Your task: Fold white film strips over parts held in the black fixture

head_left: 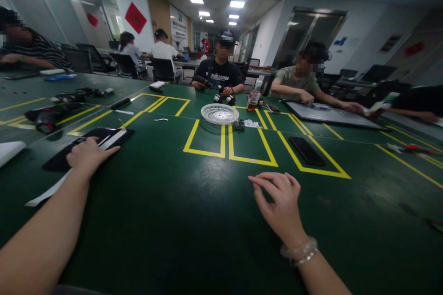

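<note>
My left hand [86, 154] rests on a flat black pad-like item [57, 159] at the left of the table, its thumb stretched to the right and its other fingers partly curled. Long white strips [116, 137] lie on the black item by my thumb, and a white strip [48, 192] sticks out under my wrist. In front of me, at right of centre, my right hand [278, 193] is over the green table [194, 230]. Its fingers are loosely bent, the thumb tip close to the index finger, and I see nothing between them. A clear bracelet [301, 251] circles that wrist.
Yellow tape outlines [204, 152] mark the table. Ahead are a white mesh basket [219, 114], a small dark part [239, 124] and a bottle [253, 100]. A black phone [307, 150] lies at right, dark tool-like devices [55, 113] at left. Several people sit around.
</note>
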Motion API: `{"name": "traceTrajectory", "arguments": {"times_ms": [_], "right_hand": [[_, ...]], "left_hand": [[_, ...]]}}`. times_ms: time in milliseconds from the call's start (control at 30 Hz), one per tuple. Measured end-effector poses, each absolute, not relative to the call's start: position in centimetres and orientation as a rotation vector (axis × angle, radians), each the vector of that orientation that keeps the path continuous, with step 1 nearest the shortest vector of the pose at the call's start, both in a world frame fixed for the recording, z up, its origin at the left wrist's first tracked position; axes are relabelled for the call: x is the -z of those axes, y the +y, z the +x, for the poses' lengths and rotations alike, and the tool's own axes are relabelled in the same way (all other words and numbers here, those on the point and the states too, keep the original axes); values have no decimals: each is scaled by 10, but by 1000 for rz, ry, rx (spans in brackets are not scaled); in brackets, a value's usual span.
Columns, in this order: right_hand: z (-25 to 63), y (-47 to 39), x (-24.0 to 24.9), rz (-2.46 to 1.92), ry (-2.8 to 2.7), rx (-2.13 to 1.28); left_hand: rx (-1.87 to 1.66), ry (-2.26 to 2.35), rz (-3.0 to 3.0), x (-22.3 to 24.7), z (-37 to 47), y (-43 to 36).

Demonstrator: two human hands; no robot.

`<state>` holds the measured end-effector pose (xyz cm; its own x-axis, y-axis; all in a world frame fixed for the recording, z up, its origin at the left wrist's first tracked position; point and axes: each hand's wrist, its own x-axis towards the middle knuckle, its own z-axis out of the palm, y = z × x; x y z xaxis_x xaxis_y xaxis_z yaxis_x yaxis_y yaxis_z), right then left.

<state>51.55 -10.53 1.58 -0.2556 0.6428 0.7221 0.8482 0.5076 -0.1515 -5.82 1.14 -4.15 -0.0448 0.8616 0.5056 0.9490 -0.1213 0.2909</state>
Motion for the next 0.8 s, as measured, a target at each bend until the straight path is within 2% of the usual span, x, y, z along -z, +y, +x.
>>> {"name": "traceTrajectory", "arguments": {"times_ms": [167,267,467,600,800], "right_hand": [[516,-106,-15,-1235,-2008,336],[515,-106,-16,-1234,-2015,331],[513,-108,-17,-1225,-2033,319],[510,-111,-17,-1219,-2075,262],[497,-118,-17,-1107,-2313,22]], "left_hand": [[1097,-1839,-1618,47,-55,17],[1073,-1804,-1624,44,-47,16],[841,-1871,-1938,20,-14,10],[633,-1865,-2265,3,40,6],[538,-1409,-3037,-16,161,-34]]}}
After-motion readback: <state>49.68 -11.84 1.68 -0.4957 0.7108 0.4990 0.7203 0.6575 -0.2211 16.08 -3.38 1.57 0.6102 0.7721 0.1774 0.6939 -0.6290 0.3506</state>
